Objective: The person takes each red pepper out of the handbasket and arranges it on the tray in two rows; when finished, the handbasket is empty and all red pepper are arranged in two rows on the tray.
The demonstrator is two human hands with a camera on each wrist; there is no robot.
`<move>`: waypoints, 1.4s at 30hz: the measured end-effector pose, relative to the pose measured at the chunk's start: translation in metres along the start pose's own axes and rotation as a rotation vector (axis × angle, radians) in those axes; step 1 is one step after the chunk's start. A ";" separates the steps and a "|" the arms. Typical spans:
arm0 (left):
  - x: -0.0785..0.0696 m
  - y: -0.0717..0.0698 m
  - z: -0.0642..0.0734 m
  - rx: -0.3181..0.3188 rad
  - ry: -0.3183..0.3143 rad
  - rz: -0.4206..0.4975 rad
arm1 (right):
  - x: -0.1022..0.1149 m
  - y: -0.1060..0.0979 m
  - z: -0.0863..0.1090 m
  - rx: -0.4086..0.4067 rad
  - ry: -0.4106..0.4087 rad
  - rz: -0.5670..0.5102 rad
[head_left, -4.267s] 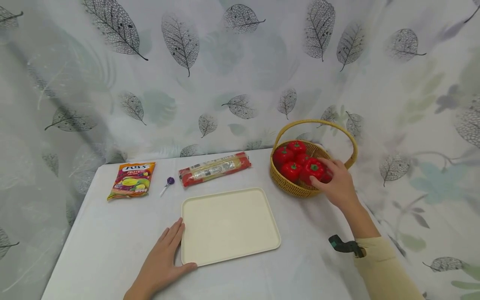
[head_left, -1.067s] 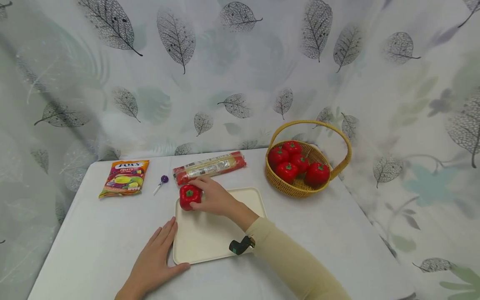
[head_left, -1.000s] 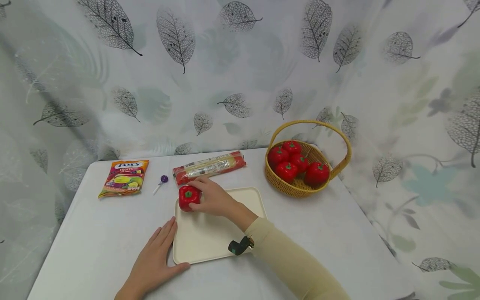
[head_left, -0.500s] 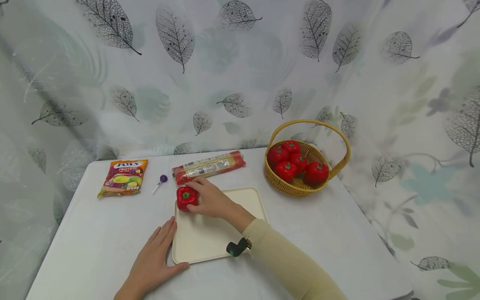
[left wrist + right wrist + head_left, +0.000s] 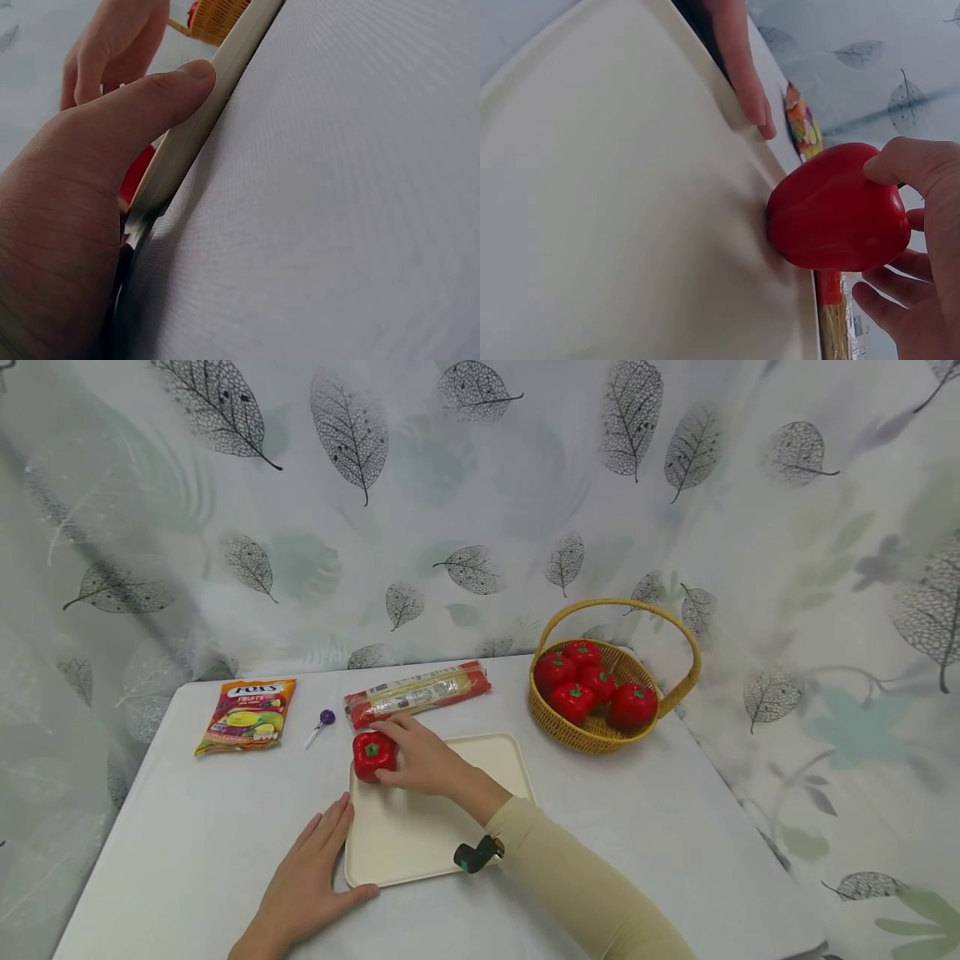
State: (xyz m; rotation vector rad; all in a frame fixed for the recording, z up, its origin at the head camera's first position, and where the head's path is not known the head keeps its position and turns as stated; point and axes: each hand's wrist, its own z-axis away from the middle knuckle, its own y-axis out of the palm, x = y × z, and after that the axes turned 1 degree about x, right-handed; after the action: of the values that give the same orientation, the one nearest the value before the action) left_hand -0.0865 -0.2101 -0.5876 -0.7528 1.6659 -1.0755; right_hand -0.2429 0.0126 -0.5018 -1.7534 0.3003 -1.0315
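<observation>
In the head view a glossy red bell pepper (image 5: 372, 757) with a green stem sits at the far left corner of the cream tray (image 5: 420, 843). My right hand (image 5: 426, 762) holds it from the right, thumb on the near side and fingers on the far side. The right wrist view has the pepper (image 5: 832, 214) low over the tray's corner, its base close to the surface and the thumb on its upper part. My left hand (image 5: 306, 878) rests along the tray's left edge with fingers straight. Its thumb (image 5: 161, 97) lies against the tray's near rim in the left wrist view.
A wicker basket (image 5: 573, 737) with a tall handle stands at the back right, holding several red, tomato-like vegetables (image 5: 573, 702). Behind the tray lies a long red-and-clear packet (image 5: 420, 693). A purple lollipop (image 5: 326, 718) and an orange sweets bag (image 5: 249, 716) are at the back left.
My right hand has carried the bell pepper from the basket leftward to the tray's far left corner. Over the last second it shifted slightly left and lower, then stayed still. The left hand keeps its place.
</observation>
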 end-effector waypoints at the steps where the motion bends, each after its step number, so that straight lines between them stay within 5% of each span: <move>1: 0.000 0.000 0.000 0.001 -0.001 -0.001 | 0.000 0.000 0.000 0.000 0.002 0.001; 14: -0.002 -0.001 -0.001 0.004 -0.015 0.008 | -0.010 -0.008 0.009 -0.041 0.015 -0.030; 22: -0.004 -0.005 -0.003 0.056 -0.069 -0.005 | -0.012 -0.031 0.023 -0.063 -0.004 -0.061; 42: -0.003 0.001 -0.002 0.028 -0.050 -0.008 | -0.055 -0.092 0.064 -0.209 0.076 -0.099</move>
State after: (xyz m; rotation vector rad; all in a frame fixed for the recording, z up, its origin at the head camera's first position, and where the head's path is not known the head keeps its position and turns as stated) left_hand -0.0869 -0.2063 -0.5869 -0.7629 1.6036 -1.0751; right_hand -0.2512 0.1288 -0.4561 -1.9347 0.3838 -1.1740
